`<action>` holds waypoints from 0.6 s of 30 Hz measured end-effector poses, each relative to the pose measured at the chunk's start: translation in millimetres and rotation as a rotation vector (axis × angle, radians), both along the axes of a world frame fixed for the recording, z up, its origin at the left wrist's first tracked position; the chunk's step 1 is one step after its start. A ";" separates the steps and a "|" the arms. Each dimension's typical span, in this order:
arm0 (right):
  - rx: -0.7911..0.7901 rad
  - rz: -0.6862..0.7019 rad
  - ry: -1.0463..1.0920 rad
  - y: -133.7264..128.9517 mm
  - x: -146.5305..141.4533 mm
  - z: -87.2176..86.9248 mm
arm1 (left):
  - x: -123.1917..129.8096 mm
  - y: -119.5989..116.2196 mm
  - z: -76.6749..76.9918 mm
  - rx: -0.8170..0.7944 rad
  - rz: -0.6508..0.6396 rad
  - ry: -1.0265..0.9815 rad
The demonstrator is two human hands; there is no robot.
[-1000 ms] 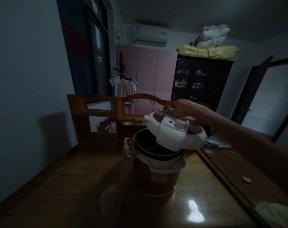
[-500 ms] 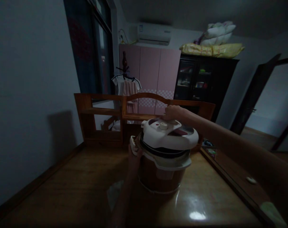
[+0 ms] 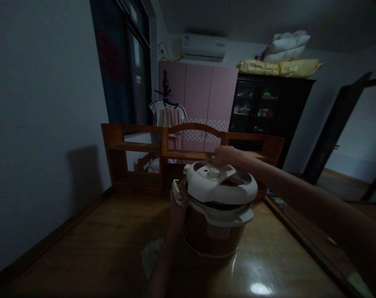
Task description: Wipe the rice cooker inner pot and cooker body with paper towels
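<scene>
An electric pressure cooker (image 3: 211,236) with a brown body and a pale rim stands on the wooden tabletop. Its white lid (image 3: 223,188) rests low over the pot, slightly tilted, with a dark gap showing along the front right. My right hand (image 3: 227,155) is closed around the handle on top of the lid; its fingertips are partly hidden. On the pot's left side, my left hand (image 3: 178,205) grips the white side handle (image 3: 176,189). A round knob (image 3: 213,171) sits on the lid near my right hand.
A thin pale sheet (image 3: 150,252) lies on the tabletop (image 3: 107,244) beside my left forearm. Wooden shelving (image 3: 136,145) rises along the back edge. A wall (image 3: 45,124) borders the left side, and a raised edge (image 3: 300,238) runs along the right.
My right hand has lowered the lid closer to the pot, and the dark gap beneath it has narrowed. My left hand stays on the side handle. The view has shifted slightly.
</scene>
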State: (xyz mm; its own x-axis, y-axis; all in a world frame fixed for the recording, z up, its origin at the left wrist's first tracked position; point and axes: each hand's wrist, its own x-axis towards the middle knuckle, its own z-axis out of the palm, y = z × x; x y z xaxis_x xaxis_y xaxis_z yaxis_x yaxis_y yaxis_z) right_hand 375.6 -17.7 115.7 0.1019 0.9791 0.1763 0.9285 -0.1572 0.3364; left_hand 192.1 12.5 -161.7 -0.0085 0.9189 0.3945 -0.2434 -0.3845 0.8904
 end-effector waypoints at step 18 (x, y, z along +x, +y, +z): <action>-0.006 0.074 0.005 -4.3 -6.3 -11.3 | 4.2 7.0 -5.8 -0.094 0.052 0.002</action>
State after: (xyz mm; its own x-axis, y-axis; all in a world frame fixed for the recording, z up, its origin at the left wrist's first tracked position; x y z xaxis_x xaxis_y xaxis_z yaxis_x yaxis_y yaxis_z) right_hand 369.3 -22.1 104.4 0.0303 0.9850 0.1699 0.9392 -0.0862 0.3325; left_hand 196.4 19.6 -167.5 -0.0564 0.9502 0.3066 -0.2237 -0.3113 0.9236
